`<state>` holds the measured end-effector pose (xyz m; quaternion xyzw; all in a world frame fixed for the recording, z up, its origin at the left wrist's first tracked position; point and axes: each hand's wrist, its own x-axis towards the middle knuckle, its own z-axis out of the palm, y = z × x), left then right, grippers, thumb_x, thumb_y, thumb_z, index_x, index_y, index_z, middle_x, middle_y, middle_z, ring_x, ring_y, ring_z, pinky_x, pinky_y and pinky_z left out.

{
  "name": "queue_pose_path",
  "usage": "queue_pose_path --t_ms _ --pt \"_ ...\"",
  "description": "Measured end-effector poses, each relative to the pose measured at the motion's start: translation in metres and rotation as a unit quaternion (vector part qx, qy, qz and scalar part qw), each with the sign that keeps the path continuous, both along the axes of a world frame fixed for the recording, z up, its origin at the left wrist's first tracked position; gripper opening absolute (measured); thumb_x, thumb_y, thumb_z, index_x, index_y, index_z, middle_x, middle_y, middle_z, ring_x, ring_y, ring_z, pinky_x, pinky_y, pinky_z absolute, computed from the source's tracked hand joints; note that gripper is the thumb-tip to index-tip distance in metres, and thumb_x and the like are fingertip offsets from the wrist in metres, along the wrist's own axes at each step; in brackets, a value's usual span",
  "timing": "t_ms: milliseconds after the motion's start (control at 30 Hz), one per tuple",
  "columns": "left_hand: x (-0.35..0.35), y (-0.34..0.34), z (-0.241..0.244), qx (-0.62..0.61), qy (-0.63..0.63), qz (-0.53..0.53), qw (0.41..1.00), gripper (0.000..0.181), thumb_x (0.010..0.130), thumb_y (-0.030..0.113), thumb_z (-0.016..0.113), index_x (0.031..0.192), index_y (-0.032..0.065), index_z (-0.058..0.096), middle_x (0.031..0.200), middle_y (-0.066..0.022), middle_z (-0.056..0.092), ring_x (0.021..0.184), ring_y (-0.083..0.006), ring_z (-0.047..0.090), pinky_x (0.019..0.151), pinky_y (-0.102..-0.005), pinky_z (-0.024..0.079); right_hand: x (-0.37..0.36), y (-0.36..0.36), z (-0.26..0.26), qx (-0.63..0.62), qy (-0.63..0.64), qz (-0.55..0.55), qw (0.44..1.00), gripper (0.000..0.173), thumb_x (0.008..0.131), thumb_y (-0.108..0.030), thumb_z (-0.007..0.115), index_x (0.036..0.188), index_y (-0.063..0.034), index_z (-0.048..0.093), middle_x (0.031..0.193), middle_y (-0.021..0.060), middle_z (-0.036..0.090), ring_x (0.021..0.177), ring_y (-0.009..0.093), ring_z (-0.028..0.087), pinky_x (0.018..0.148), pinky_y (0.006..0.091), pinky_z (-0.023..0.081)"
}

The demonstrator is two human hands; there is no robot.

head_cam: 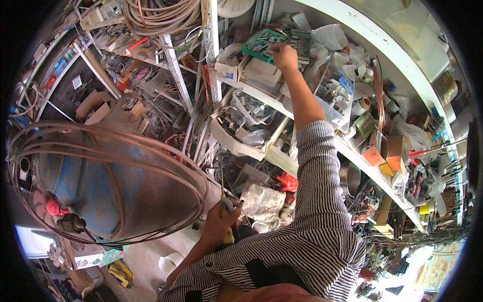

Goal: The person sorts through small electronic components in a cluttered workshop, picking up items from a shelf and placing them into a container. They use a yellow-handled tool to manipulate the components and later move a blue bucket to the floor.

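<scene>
My left hand (218, 221) is low in the middle of the view, closed around a screwdriver (228, 237) with a yellowish handle. Its thin shaft points away from me, up the picture. A small piece, perhaps a metal socket (241, 203), shows by the fingertips. Up at the shelf, my right hand (285, 56) reaches over a green tool tray (247, 47) of small metal parts, probably sockets. The fingertips are bent down at its right side; whether they pinch anything is hidden. Next to that hand lies a dark grey case (304, 51), seemingly with slots.
A white metal shelf edge (260, 95) runs under the tray. Below it sits an open cardboard box (236, 145) of parts. Left, copper tubing coils (166, 145) lie around a large blue tank-like body (128, 188). Plastic bags (330, 36) and small boxes (397, 153) crowd the right.
</scene>
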<state>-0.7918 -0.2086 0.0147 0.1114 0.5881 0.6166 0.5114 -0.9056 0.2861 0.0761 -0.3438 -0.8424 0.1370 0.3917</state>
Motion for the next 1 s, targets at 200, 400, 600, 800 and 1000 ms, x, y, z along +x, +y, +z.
queue_pose_path --t_ms 200,400,600,800,1000 --pt "-0.008 -0.002 -0.012 -0.005 -0.005 0.036 0.999 0.025 0.086 0.016 0.064 0.104 0.0025 0.054 0.079 -0.0024 0.055 0.064 -0.0101 0.053 0.059 -0.025 0.044 -0.028 -0.002 0.003 -0.021 -0.069 -0.096 0.993 0.019 0.073 -0.032 0.067 0.09 -0.0235 0.071 0.089 0.0084 0.068 0.084 0.028 0.065 0.074 0.0375 0.051" --pt "-0.014 0.003 -0.012 -0.022 -0.005 0.022 0.999 0.029 0.086 0.02 0.063 0.107 0.0026 0.053 0.08 -0.0021 0.055 0.065 -0.01 0.052 0.062 -0.0245 0.044 -0.034 0.047 -0.002 -0.064 -0.019 -0.018 0.998 0.026 0.075 -0.038 0.066 0.094 -0.021 0.071 0.09 0.0099 0.068 0.086 0.03 0.064 0.075 0.0387 0.05" --pt "-0.014 0.003 -0.013 -0.023 -0.006 0.046 0.999 0.023 0.087 0.015 0.061 0.105 0.0037 0.052 0.079 -0.0016 0.055 0.065 -0.0101 0.053 0.061 -0.0245 0.044 -0.023 0.081 0.021 -0.027 -0.056 -0.01 0.998 0.031 0.079 -0.039 0.061 0.094 -0.0143 0.07 0.091 0.0135 0.067 0.087 0.032 0.064 0.076 0.0411 0.049" --pt "-0.015 0.009 -0.013 -0.038 -0.01 0.032 0.999 0.021 0.088 0.016 0.061 0.104 0.0048 0.053 0.079 -0.0017 0.055 0.065 -0.0098 0.053 0.059 -0.025 0.044 -0.036 0.14 -0.029 0.032 -0.255 0.022 0.966 0.024 0.083 -0.027 0.055 0.096 -0.0128 0.068 0.1 0.0151 0.064 0.096 0.032 0.061 0.082 0.0413 0.049" --pt "-0.011 0.003 -0.016 -0.028 0.008 0.043 0.999 0.022 0.088 0.018 0.062 0.104 0.0049 0.054 0.08 -0.0013 0.055 0.064 -0.009 0.053 0.059 -0.0249 0.045 -0.045 0.067 -0.006 -0.05 -0.245 -0.069 0.966 0.021 0.08 -0.021 0.056 0.093 -0.0129 0.07 0.104 0.0146 0.064 0.099 0.032 0.059 0.084 0.0417 0.048"
